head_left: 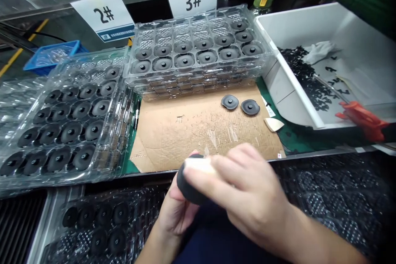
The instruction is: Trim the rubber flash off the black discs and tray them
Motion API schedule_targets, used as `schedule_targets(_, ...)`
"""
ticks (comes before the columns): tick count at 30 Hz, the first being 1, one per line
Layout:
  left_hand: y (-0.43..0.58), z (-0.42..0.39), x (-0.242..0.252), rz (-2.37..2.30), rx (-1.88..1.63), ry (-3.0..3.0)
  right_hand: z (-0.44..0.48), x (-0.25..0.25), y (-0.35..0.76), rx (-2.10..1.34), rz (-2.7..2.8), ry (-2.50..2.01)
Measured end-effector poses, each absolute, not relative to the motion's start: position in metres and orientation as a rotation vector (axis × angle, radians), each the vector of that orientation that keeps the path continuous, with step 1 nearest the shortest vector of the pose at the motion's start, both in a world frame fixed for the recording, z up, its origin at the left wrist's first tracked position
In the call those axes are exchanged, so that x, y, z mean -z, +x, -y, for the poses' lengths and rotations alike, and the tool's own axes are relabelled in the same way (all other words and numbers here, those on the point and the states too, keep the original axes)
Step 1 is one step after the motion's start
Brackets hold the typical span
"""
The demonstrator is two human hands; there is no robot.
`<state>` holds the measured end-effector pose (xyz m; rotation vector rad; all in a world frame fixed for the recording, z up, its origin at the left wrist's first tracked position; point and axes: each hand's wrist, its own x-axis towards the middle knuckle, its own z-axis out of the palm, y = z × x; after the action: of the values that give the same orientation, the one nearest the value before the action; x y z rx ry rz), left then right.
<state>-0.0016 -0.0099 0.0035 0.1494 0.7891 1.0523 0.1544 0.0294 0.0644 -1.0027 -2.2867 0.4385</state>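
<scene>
In front of my body, my left hand (175,214) is closed around a dark, round disc-shaped part (189,189), held tilted over the near edge of the cardboard. My right hand (253,194) pinches a pale cream pad (201,165) and presses it against the disc's upper face; motion blurs it, and its exact kind cannot be made out. Two similar black discs with a centre stub, one (229,102) beside the other (250,107), lie on the cardboard sheet (173,132). A cream wedge-shaped piece (274,124) rests at the sheet's right edge.
Stacked clear trays (194,66) of black discs stand behind the cardboard, with another stack (116,148) on the left. A white bin (293,86) at right contains small black pieces and a red-handled tool (361,117). More trays (102,231) sit below the bench edge.
</scene>
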Motion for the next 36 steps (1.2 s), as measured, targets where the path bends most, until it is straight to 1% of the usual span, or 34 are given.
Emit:
schedule_targets(2,-0.004,0.012,-0.005,-0.733,-1.051,0.179,-0.043,-0.059,0.155,-0.623,2.267,-0.818)
schedule_targets(3,-0.005,0.012,-0.006,-0.695,-1.048,0.192,-0.048,-0.054,0.157,-0.716,2.202,-0.839)
schedule_targets(6,-0.010,0.013,-0.009,-0.582,-1.023,0.178,-0.052,-0.035,0.168,-0.860,1.900,-1.218)
schedule_targets(8,-0.012,0.012,-0.009,-0.515,-1.010,0.148,-0.044,-0.018,0.174,-0.949,1.770,-1.390)
schedule_targets(12,-0.012,0.010,-0.007,-0.462,-0.972,0.112,-0.024,0.018,0.185,-1.189,1.855,-1.452)
schedule_targets(15,-0.012,0.009,-0.007,-0.461,-0.952,0.116,-0.018,0.021,0.193,-1.145,1.891,-1.523)
schedule_targets(19,-0.008,0.008,-0.008,-0.490,-0.945,0.139,-0.017,-0.018,0.195,-0.864,1.765,-1.555)
schedule_targets(22,-0.004,0.010,-0.007,-0.584,-0.963,0.163,-0.020,-0.045,0.181,-0.675,1.951,-1.230)
schedule_targets(24,-0.003,0.011,-0.006,-0.689,-1.004,0.192,-0.026,-0.050,0.172,-0.641,2.144,-1.033)
schedule_targets(26,-0.004,0.012,-0.006,-0.765,-1.023,0.207,-0.031,-0.048,0.168,-0.612,2.255,-1.090)
schedule_targets(28,-0.006,0.011,-0.005,-0.784,-1.012,0.210,-0.033,-0.045,0.167,-0.573,2.237,-1.250)
schedule_targets(30,-0.007,0.009,-0.005,-0.783,-1.018,0.230,-0.032,-0.042,0.166,-0.573,2.171,-1.239)
schedule_targets(33,-0.005,0.007,-0.003,-0.790,-1.064,0.269,-0.035,-0.030,0.164,-0.713,2.080,-1.168)
schedule_targets(36,-0.007,0.005,-0.003,-0.795,-1.031,0.233,-0.045,-0.003,0.170,-0.822,1.953,-1.399)
